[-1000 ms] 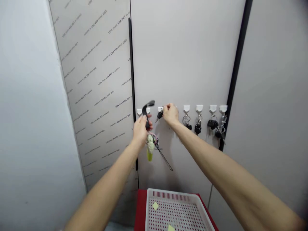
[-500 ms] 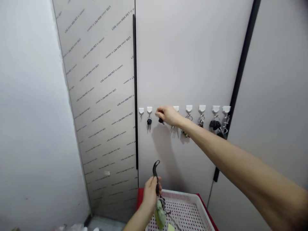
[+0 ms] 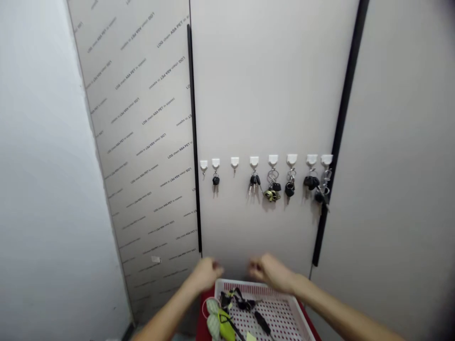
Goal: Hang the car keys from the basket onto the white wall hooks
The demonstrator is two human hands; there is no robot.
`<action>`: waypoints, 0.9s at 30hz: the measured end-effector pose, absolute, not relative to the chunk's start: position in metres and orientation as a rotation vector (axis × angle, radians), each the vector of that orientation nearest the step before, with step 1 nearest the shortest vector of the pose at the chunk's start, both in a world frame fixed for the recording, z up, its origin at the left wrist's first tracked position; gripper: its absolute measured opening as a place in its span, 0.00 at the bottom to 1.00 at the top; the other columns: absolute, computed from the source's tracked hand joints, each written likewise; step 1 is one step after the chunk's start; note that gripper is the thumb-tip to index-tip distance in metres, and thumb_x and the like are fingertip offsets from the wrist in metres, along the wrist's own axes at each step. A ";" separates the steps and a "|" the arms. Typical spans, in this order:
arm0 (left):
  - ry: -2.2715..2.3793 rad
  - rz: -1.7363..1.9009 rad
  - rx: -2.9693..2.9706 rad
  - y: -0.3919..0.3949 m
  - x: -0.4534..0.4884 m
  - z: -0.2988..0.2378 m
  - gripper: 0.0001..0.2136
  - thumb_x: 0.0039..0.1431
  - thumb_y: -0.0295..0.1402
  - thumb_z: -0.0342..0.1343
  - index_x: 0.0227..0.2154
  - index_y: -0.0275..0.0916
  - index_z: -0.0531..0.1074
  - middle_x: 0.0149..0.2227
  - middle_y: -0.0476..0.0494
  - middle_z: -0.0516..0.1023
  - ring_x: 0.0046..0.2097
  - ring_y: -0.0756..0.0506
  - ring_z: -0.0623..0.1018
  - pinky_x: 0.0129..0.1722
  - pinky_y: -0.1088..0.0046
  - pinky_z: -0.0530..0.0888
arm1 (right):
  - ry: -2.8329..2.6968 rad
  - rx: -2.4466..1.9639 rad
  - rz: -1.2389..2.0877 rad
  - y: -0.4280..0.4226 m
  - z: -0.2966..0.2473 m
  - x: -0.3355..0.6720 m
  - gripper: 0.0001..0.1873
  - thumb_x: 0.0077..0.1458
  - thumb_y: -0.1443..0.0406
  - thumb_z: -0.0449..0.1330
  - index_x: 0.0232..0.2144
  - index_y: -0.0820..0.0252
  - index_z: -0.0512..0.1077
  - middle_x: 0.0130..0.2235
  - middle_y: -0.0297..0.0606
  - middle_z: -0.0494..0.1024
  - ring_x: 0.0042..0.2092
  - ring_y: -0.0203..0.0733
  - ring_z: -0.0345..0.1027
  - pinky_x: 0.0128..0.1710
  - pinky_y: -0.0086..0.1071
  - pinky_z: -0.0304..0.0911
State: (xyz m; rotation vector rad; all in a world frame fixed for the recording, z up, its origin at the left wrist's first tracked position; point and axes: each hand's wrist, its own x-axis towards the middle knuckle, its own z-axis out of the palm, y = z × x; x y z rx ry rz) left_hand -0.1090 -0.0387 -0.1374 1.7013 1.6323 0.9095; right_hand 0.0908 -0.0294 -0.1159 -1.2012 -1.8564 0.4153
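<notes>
the pale wall panels are filling the view, with a grey printed film panel (image 3: 142, 142) at 10 o'clock, a plain door panel (image 3: 270, 85) at 12 o'clock and a black vertical strip (image 3: 341, 142) at 2 o'clock; a white plastic tray (image 3: 263, 282) with a perforated floor is sitting on a red surface (image 3: 204, 315) at 6 o'clock; the left hand (image 3: 208, 274) and right hand (image 3: 272, 272) are hovering just above its far rim, apart and open, slightly blurred, clamped on nothing; the left is nearest the tray's 11 o'clock corner, the right its 1 o'clock side; a row of eight white stick-on hooks (image 3: 273, 160) is running across the door panel, six of them carrying key sets (image 3: 272, 189); the tray is holding the loose bundle, out of both hands; a black strap tangle (image 3: 241, 300) is lying at its 11 o'clock, a pale green charm (image 3: 213, 319) and yellow-green pouch (image 3: 226, 327) at 8 o'clock, a black grip (image 3: 262, 322) at 5 o'clock, and a small yellow square (image 3: 250, 337) at 6 o'clock.
</notes>
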 end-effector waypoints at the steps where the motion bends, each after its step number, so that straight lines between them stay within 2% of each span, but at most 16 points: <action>1: 1.655 1.071 1.708 -0.030 -0.109 -0.116 0.08 0.35 0.32 0.50 0.22 0.35 0.67 0.26 0.43 0.71 0.30 0.47 0.68 0.31 0.72 0.62 | -1.997 -1.118 0.370 -0.025 -0.092 0.091 0.03 0.32 0.66 0.54 0.15 0.52 0.66 0.18 0.34 0.69 0.20 0.34 0.61 0.23 0.30 0.59; 4: 1.654 1.504 1.702 0.003 -0.103 -0.043 0.16 0.38 0.35 0.49 0.34 0.36 0.63 0.35 0.39 0.69 0.35 0.46 0.68 0.34 0.72 0.61 | -1.731 -1.113 -0.059 -0.004 -0.017 0.090 0.13 0.41 0.63 0.48 0.33 0.58 0.65 0.34 0.39 0.69 0.33 0.36 0.62 0.34 0.31 0.57; 7: 1.735 1.682 1.614 0.030 -0.092 0.007 0.17 0.35 0.36 0.52 0.32 0.38 0.63 0.33 0.41 0.69 0.35 0.45 0.68 0.33 0.71 0.62 | -1.651 -1.289 -0.209 0.017 0.026 0.087 0.21 0.40 0.62 0.49 0.40 0.65 0.59 0.36 0.43 0.68 0.36 0.39 0.61 0.35 0.32 0.56; 10: 1.754 1.671 1.608 0.044 -0.088 0.022 0.06 0.34 0.33 0.52 0.19 0.38 0.65 0.23 0.44 0.69 0.31 0.45 0.69 0.30 0.73 0.61 | -1.740 -1.491 -0.241 0.028 0.034 0.087 0.17 0.40 0.64 0.49 0.36 0.65 0.64 0.31 0.44 0.70 0.33 0.42 0.62 0.32 0.31 0.55; 12: 1.730 1.662 1.619 0.047 -0.092 0.023 0.04 0.35 0.32 0.50 0.14 0.38 0.64 0.18 0.46 0.67 0.29 0.46 0.69 0.27 0.74 0.61 | -1.772 -1.521 -0.238 0.029 0.037 0.089 0.13 0.42 0.64 0.47 0.31 0.63 0.66 0.28 0.42 0.71 0.31 0.40 0.62 0.29 0.29 0.54; 16: 1.649 1.776 1.586 0.045 -0.102 0.039 0.06 0.38 0.33 0.46 0.14 0.38 0.62 0.16 0.48 0.66 0.24 0.48 0.68 0.24 0.75 0.61 | -1.788 -1.487 -0.245 0.024 0.061 0.091 0.14 0.45 0.64 0.43 0.25 0.61 0.67 0.25 0.38 0.71 0.28 0.36 0.62 0.25 0.25 0.53; 20: 1.482 1.869 1.579 0.037 -0.096 0.057 0.05 0.40 0.32 0.44 0.18 0.37 0.62 0.16 0.50 0.66 0.21 0.51 0.67 0.21 0.77 0.61 | -1.743 -1.440 -0.342 0.021 0.084 0.089 0.12 0.44 0.65 0.45 0.25 0.61 0.67 0.27 0.39 0.71 0.30 0.37 0.62 0.26 0.26 0.53; 22: 1.363 1.771 1.655 0.033 -0.085 0.057 0.04 0.40 0.31 0.44 0.18 0.37 0.61 0.16 0.51 0.65 0.20 0.52 0.66 0.21 0.78 0.60 | -1.724 -1.403 -0.199 0.021 0.088 0.089 0.10 0.43 0.66 0.45 0.23 0.62 0.66 0.26 0.39 0.71 0.28 0.35 0.63 0.25 0.25 0.54; 27: 1.062 1.528 1.708 0.024 -0.042 0.045 0.03 0.39 0.29 0.46 0.18 0.35 0.63 0.18 0.52 0.64 0.22 0.55 0.64 0.23 0.80 0.59 | -1.622 -1.359 0.602 0.018 0.084 0.094 0.06 0.42 0.67 0.48 0.20 0.64 0.62 0.16 0.32 0.66 0.16 0.29 0.58 0.18 0.24 0.54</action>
